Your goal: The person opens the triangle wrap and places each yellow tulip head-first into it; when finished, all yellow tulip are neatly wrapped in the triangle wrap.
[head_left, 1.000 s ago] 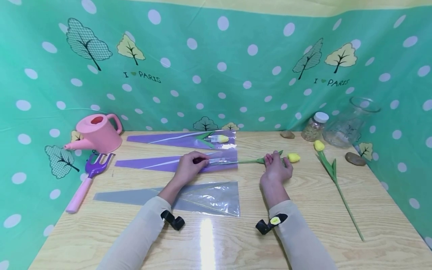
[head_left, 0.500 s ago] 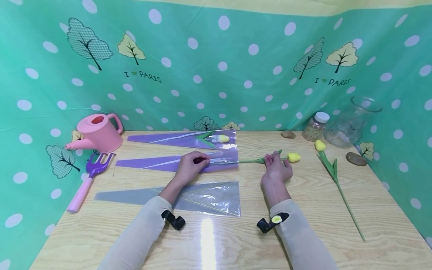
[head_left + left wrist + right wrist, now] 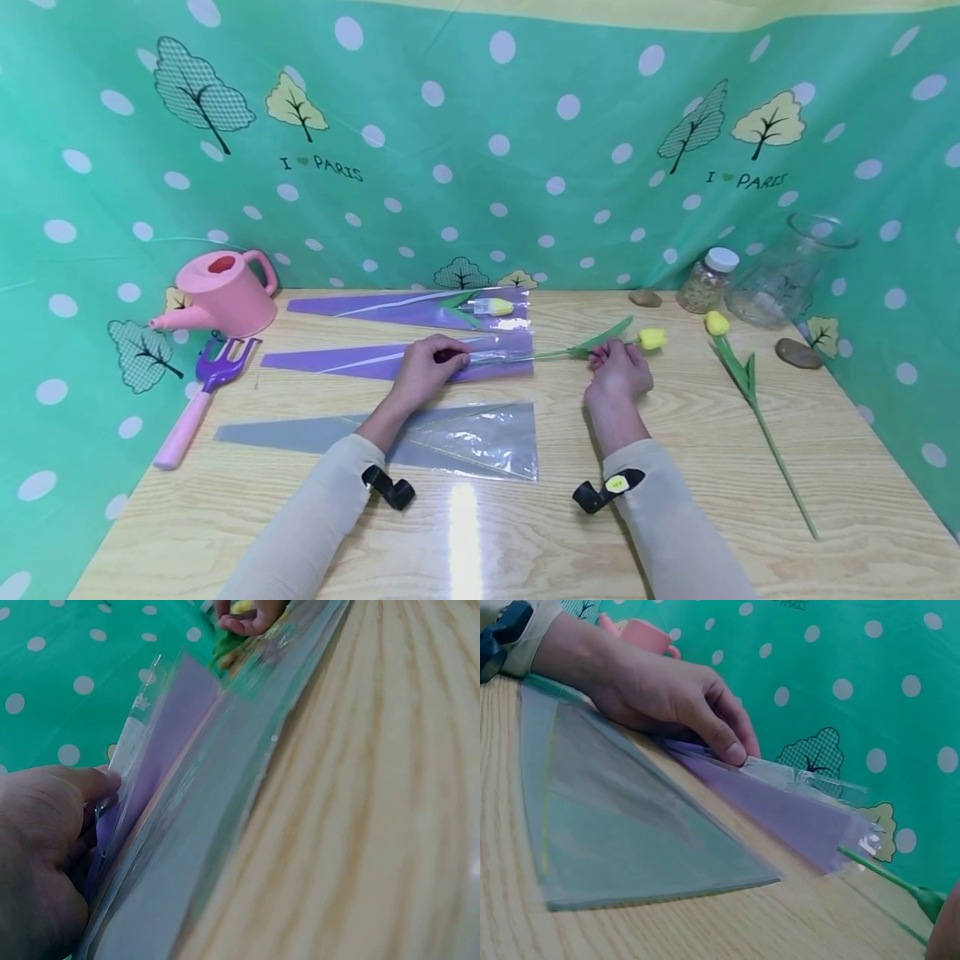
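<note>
My left hand (image 3: 426, 367) pinches the top film of the middle purple flower sleeve (image 3: 330, 361) between thumb and fingers. In the right wrist view, that sleeve (image 3: 795, 814) has its film lifted near the mouth. My right hand (image 3: 618, 377) holds a yellow artificial tulip (image 3: 652, 338) by the stem, close under the bloom and among the leaves. Leftward runs its green stem (image 3: 881, 871), the end reaching the sleeve's mouth; how deep it lies is unclear. Behind lies another purple sleeve (image 3: 360, 307) with a yellow tulip (image 3: 497, 307) inside. Nearest me is a grey sleeve (image 3: 300, 435).
A pink watering can (image 3: 228, 292) and a purple-and-pink hand fork (image 3: 197, 404) are at left. On the right lie another yellow tulip (image 3: 765, 425) and brown stones (image 3: 798, 353). A white-lidded jar (image 3: 702, 283) and a glass vase (image 3: 772, 283) stand behind them.
The right fingers have shifted on the tulip's stem, and a long leaf now stands out above them. My left hand keeps its pinch on the sleeve, almost unmoved.
</note>
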{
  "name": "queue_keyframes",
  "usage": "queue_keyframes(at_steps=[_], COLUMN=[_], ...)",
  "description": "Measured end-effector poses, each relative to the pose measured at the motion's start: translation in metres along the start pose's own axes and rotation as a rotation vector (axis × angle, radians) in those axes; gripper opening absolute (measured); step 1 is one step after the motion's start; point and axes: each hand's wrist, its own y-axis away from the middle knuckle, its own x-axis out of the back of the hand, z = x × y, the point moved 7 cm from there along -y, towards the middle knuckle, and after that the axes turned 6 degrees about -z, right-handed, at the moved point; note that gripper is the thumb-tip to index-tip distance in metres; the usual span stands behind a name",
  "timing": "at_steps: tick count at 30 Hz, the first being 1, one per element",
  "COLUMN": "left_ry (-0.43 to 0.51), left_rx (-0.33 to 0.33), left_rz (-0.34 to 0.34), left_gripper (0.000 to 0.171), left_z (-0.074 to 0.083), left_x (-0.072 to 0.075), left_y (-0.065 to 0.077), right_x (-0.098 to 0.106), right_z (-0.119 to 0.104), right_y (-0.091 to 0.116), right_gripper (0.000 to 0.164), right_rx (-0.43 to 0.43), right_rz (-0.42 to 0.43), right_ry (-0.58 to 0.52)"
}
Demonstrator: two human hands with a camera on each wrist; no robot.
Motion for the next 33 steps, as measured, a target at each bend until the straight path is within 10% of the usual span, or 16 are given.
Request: queue_keyframes(at_steps=[33], left_ry=[0.022], left_rx=[-0.01], left_rz=[0.029], left_gripper=[0.012], left_z=[0.004], left_x=[0.003], left_y=[0.001], right_x=[-0.011], right_z=[0.024], right_y=[0.023], right_gripper=[0.024], right_rx=[0.066], right_rz=[-0.095], right_ry=[0.176])
